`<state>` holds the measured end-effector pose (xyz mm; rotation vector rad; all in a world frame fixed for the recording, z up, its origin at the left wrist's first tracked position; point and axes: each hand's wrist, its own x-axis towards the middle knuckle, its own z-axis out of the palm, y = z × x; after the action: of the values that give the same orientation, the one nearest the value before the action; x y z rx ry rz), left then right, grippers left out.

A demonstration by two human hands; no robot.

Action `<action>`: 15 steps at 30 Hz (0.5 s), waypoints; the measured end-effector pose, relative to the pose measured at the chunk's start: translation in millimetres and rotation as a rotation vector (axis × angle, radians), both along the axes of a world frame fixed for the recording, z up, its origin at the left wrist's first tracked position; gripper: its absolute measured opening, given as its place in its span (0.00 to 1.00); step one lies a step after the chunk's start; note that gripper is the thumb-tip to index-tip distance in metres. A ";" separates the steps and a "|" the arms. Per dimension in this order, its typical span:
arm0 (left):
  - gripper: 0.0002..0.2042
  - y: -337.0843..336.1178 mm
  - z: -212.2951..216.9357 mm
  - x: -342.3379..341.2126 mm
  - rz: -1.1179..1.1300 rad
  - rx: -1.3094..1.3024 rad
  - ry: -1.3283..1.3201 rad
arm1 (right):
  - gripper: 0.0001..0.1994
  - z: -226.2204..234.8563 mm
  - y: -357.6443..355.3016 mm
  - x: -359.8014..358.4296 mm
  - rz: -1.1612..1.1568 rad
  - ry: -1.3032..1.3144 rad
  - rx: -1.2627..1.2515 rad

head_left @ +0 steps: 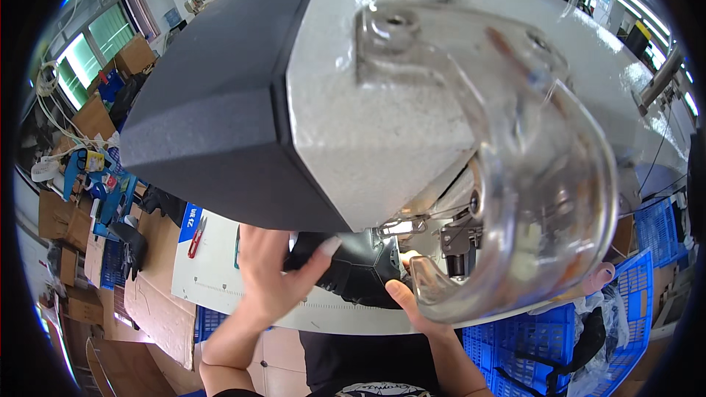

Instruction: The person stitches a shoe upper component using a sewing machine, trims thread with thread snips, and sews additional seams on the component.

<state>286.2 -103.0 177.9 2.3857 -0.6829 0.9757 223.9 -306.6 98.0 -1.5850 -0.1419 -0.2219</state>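
Note:
A glossy black leather-like piece with seams (pixel 360 272) lies on the white bed of a sewing machine (pixel 323 316), below the machine's big grey-and-white head (pixel 382 125). My left hand (pixel 276 272) is at its left side, thumb spread away from the fingers and resting on the black surface; its fingertips disappear behind the head. At the right edge of the piece, my right hand (pixel 421 309) grips it, thumb on the near side and a finger beyond. The clear curved guard (pixel 544 198) covers part of that hand. The presser-foot area (pixel 460 246) shows just right of the piece.
Red-handled thread snips (pixel 197 239) lie on the bed at left. Blue plastic crates (pixel 515 338) with plastic bags and black pieces stand low at right. Cardboard boxes (pixel 81 305) and a cluttered blue rack (pixel 110 198) fill the left side.

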 end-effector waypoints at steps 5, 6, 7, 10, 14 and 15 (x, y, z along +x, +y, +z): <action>0.09 -16.0 -4.6 -2.5 -0.281 0.078 -0.082 | 0.11 10.6 -2.1 -3.4 -0.043 0.062 0.001; 0.08 -19.1 -5.4 1.7 -0.347 -0.035 0.217 | 0.10 14.7 -4.3 -3.6 -0.031 0.113 -0.031; 0.10 -21.4 -5.5 5.9 -0.273 -0.088 0.482 | 0.09 18.3 -4.2 -3.9 -0.018 0.164 -0.062; 0.15 -24.5 -6.4 31.6 -0.274 0.098 0.702 | 0.10 26.6 -1.9 -3.9 -0.024 0.152 -0.144; 0.19 -33.0 -20.6 50.5 -0.333 0.030 0.878 | 0.11 26.2 -1.2 -2.2 -0.066 0.053 -0.266; 0.19 -33.8 -23.2 51.5 -0.371 0.036 0.767 | 0.12 24.6 -1.8 -2.2 -0.045 0.068 -0.185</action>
<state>337.7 -136.8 154.8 2.2815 -0.7792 -0.1198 221.8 -308.5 122.6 -1.7786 -0.0752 -0.1935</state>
